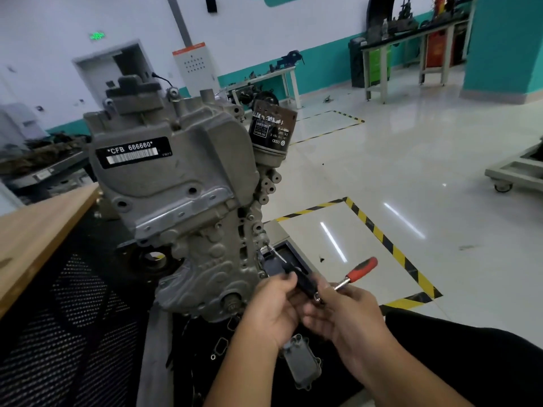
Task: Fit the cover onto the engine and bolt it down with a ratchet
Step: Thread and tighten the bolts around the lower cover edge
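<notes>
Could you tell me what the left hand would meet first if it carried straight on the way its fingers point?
Probably the lower edge of the grey cast-metal engine, just beyond the left hand, though depth is unclear.

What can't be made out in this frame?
Head view only:
- Ratchet head: hidden behind right hand.
- Black part between both hands: fingers of left hand cover it; identity unclear.
- Grey cover: partly hidden under forearms.
- Oil filter label: too small to read.
</notes>
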`<action>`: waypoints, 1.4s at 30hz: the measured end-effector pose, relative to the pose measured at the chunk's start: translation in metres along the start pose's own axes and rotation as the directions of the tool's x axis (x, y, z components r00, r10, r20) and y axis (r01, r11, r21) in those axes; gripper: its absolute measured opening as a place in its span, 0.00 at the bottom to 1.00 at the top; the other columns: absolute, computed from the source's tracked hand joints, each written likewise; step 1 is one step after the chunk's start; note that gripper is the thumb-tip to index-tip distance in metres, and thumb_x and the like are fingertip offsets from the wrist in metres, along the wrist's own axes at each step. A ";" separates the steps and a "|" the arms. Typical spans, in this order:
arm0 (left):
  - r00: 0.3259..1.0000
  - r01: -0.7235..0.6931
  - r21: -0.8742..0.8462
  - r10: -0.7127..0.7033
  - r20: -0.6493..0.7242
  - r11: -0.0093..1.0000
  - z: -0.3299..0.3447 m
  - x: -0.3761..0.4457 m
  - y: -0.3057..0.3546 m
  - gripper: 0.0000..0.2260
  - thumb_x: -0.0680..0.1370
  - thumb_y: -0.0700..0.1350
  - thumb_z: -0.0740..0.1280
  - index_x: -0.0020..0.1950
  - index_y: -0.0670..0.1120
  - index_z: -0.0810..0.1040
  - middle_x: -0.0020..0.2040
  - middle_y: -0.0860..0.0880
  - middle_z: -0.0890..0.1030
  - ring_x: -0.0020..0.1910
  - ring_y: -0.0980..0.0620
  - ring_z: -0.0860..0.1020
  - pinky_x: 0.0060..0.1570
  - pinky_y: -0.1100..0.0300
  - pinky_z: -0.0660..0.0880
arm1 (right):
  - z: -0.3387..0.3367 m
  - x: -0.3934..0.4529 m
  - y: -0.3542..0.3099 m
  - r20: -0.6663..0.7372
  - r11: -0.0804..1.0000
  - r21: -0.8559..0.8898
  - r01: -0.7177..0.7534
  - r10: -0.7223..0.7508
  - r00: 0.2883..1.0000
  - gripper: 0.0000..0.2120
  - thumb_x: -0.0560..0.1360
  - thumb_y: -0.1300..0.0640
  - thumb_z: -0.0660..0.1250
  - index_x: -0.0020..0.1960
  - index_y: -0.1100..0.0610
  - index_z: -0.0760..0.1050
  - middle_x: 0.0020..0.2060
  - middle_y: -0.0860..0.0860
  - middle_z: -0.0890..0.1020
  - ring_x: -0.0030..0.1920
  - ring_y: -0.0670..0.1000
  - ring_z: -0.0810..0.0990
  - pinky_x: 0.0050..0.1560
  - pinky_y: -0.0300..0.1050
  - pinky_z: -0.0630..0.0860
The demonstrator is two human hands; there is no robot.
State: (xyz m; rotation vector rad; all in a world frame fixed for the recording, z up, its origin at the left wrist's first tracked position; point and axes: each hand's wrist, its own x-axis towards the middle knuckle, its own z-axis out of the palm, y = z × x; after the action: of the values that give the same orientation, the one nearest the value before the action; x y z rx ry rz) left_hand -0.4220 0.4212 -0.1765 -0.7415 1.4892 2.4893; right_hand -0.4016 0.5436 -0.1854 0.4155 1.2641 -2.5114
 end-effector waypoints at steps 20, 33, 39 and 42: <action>0.993 0.005 -0.064 -0.012 -0.114 0.998 0.007 0.005 -0.008 0.08 0.82 0.42 0.65 0.54 0.37 0.79 0.42 0.39 0.82 0.34 0.44 0.81 0.33 0.55 0.78 | 0.005 0.002 0.014 0.025 0.640 -0.711 0.291 -0.390 0.920 0.11 0.72 0.56 0.77 0.43 0.49 0.73 0.34 0.45 0.82 0.37 0.47 0.82 0.40 0.44 0.78; 0.993 0.024 -0.004 -0.024 -0.113 1.000 -0.004 0.000 -0.006 0.07 0.80 0.40 0.68 0.45 0.38 0.81 0.37 0.41 0.83 0.30 0.46 0.82 0.28 0.57 0.79 | 0.016 0.002 0.017 -0.039 0.961 -0.236 0.142 -0.156 0.987 0.08 0.75 0.59 0.75 0.49 0.50 0.77 0.39 0.47 0.83 0.38 0.42 0.82 0.38 0.36 0.78; 0.994 0.088 -0.022 -0.089 -0.058 0.996 -0.017 -0.002 -0.002 0.11 0.83 0.43 0.63 0.50 0.37 0.81 0.40 0.41 0.85 0.32 0.46 0.84 0.30 0.56 0.80 | 0.013 -0.008 0.017 0.061 0.992 -0.023 -0.126 0.128 0.990 0.07 0.80 0.65 0.68 0.57 0.65 0.78 0.44 0.60 0.85 0.32 0.53 0.82 0.32 0.46 0.82; 0.994 0.002 -0.032 -0.006 -0.107 0.999 -0.010 0.001 -0.009 0.06 0.82 0.38 0.65 0.47 0.38 0.79 0.35 0.41 0.83 0.30 0.47 0.82 0.28 0.57 0.79 | 0.004 0.000 0.021 0.082 0.698 -0.647 0.306 -0.336 0.938 0.09 0.76 0.60 0.73 0.53 0.53 0.76 0.44 0.47 0.83 0.37 0.44 0.83 0.38 0.38 0.79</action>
State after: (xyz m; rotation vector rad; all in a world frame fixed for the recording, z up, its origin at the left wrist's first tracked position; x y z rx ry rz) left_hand -0.4161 0.4168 -0.1878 -0.8964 1.4830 2.5129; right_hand -0.3936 0.5280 -0.1985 0.0724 2.2772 -2.0872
